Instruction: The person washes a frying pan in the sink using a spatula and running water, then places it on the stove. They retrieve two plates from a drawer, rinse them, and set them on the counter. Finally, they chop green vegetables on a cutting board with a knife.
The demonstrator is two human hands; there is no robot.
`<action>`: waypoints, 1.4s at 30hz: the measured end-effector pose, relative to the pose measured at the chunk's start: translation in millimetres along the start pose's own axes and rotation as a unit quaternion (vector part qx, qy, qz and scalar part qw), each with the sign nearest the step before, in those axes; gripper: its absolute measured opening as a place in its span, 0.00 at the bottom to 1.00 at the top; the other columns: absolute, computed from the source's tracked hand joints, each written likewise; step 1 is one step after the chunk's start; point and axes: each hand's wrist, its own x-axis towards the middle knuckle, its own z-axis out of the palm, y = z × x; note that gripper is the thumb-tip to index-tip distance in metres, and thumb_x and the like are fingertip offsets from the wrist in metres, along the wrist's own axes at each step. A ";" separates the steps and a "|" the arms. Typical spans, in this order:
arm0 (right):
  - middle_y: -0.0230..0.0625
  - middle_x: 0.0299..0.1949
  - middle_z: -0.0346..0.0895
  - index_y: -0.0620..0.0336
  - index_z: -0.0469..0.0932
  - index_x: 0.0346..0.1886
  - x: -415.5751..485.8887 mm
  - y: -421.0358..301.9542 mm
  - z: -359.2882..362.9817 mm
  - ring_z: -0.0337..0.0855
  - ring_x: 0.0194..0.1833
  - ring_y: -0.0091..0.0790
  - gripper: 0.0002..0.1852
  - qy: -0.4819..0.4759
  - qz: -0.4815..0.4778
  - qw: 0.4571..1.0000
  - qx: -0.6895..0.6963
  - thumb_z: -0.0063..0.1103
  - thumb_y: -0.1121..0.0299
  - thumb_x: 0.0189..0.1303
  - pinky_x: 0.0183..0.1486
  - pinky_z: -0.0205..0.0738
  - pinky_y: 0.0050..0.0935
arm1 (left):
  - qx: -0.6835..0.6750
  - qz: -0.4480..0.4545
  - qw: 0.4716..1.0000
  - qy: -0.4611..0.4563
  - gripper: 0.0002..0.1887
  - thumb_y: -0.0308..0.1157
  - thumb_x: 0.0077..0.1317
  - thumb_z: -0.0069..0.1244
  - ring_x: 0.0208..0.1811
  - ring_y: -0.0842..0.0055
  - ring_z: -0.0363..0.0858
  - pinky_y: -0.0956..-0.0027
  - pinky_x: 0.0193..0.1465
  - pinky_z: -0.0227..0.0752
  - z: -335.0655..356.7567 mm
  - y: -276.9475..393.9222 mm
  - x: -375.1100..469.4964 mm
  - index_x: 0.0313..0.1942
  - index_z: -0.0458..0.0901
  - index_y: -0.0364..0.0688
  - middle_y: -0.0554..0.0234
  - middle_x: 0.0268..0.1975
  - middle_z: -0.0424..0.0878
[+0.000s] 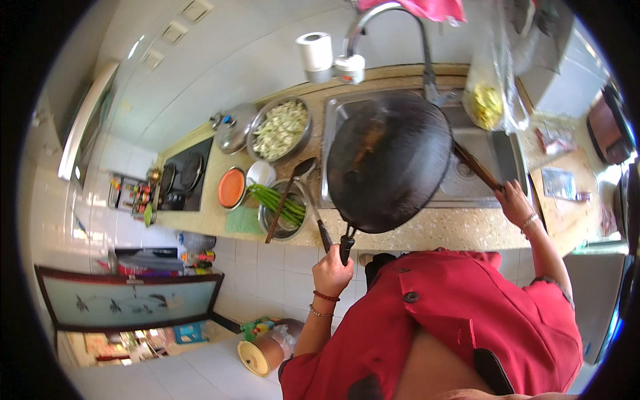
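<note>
A large black wok (390,165) is tilted over the stainless steel sink (480,195), its dark outer side facing up. My left hand (332,272) grips its short black side handle (346,245). My right hand (515,202) is closed around the long wooden handle (477,167) on the wok's other side. A curved faucet (427,50) with a white filter (316,55) stands behind the wok. Left of the sink, a ladle (325,230) and a wooden-handled spatula (285,207) rest across and beside a metal bowl of long green vegetables (275,200).
A metal bowl of chopped pale vegetables (281,131), a pot lid (235,132), an orange-red dish (231,187) and a stove (187,175) are on the left. A plastic bag with yellow contents (485,107) hangs at the right, near a wooden cutting board (565,207).
</note>
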 end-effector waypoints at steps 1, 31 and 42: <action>0.55 0.43 0.70 0.62 0.70 0.43 2.3 11.9 6.5 0.75 0.46 0.62 0.13 -0.021 0.034 0.998 -0.043 0.58 0.62 0.66 0.46 0.72 0.52 | 0.009 -0.001 1.000 -0.006 0.15 0.33 0.54 0.58 0.25 0.57 0.83 0.57 0.26 0.76 -1.1 -1.0 -1.5 0.42 0.76 0.42 0.54 0.25 0.82; 0.41 0.57 0.76 0.57 0.79 0.47 186.4 -127.0 24.4 0.74 0.60 0.43 0.11 0.138 -0.235 0.946 -0.178 0.53 0.65 0.66 0.60 0.68 0.43 | -0.286 -0.122 0.941 -0.134 0.15 0.29 0.58 0.59 0.21 0.62 0.81 0.63 0.24 0.73 -72.1 -15.3 -25.6 0.42 0.73 0.38 0.55 0.21 0.79; 0.44 0.58 0.73 0.62 0.73 0.56 246.3 -106.9 17.3 0.69 0.65 0.42 0.19 0.224 -0.181 0.917 -0.275 0.49 0.71 0.61 0.60 0.67 0.41 | -0.630 -0.259 0.625 -0.382 0.10 0.28 0.66 0.53 0.14 0.81 0.68 0.75 0.17 0.61 -57.7 -16.4 31.7 0.43 0.69 0.40 0.67 0.21 0.71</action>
